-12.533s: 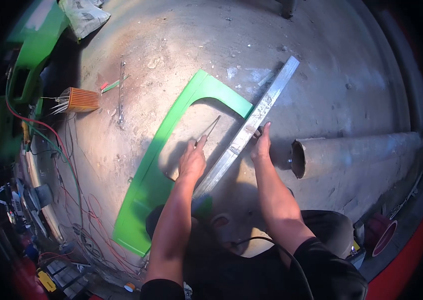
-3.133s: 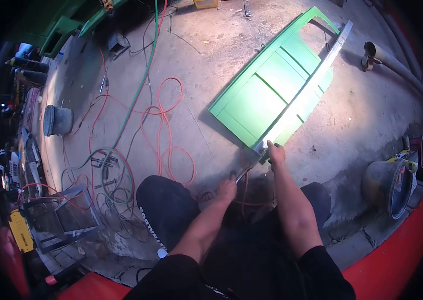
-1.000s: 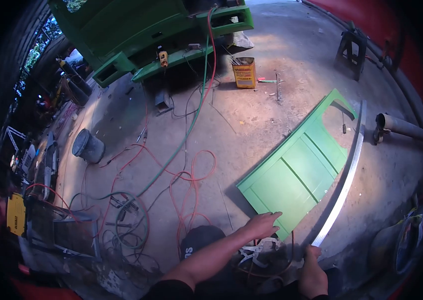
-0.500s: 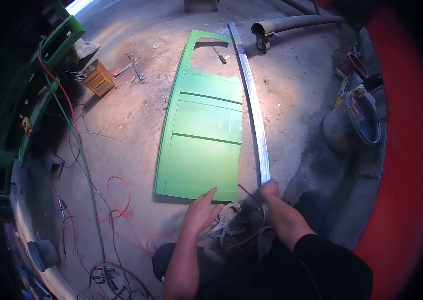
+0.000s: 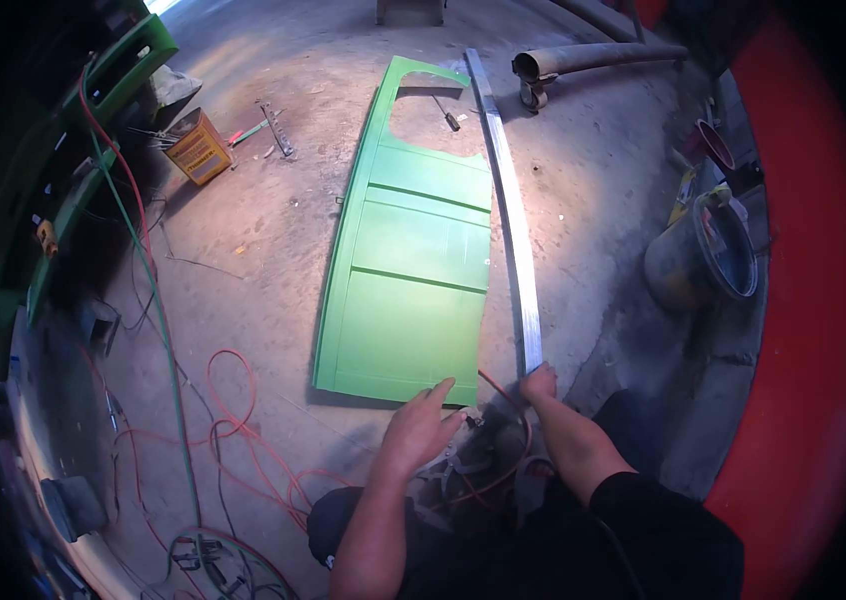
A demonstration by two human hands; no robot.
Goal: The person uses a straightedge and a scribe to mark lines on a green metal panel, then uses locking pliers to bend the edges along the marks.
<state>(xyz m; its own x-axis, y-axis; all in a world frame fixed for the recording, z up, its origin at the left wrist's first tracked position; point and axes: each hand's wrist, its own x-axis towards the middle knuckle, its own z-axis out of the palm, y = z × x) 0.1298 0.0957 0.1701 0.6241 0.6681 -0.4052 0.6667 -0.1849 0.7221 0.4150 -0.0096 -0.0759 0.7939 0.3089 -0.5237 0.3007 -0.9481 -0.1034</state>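
A green sheet-metal panel (image 5: 408, 320) with a cut-out at its far end lies in front of me on the concrete floor. My left hand (image 5: 423, 430) is at the panel's near edge, fingers extended and overlapping its lower right corner. Along the panel's right side runs a long silver metal bar (image 5: 513, 220), parted from it by a narrow strip of floor. The near end of the bar is in my right hand (image 5: 539, 383), whose fingers are closed around it. A screwdriver (image 5: 447, 114) shows through the cut-out.
Orange hose (image 5: 243, 425) loops over the floor at lower left, beside a green hose (image 5: 158, 300). A yellow can (image 5: 199, 150) stands at upper left. To the right are a dark bucket (image 5: 703, 250) and a red surface (image 5: 813, 300); a wheeled pipe (image 5: 593, 58) lies at the back.
My left hand has shifted slightly right along the panel's near edge. My right hand stays on the bar's end. The whole view has shifted a little.
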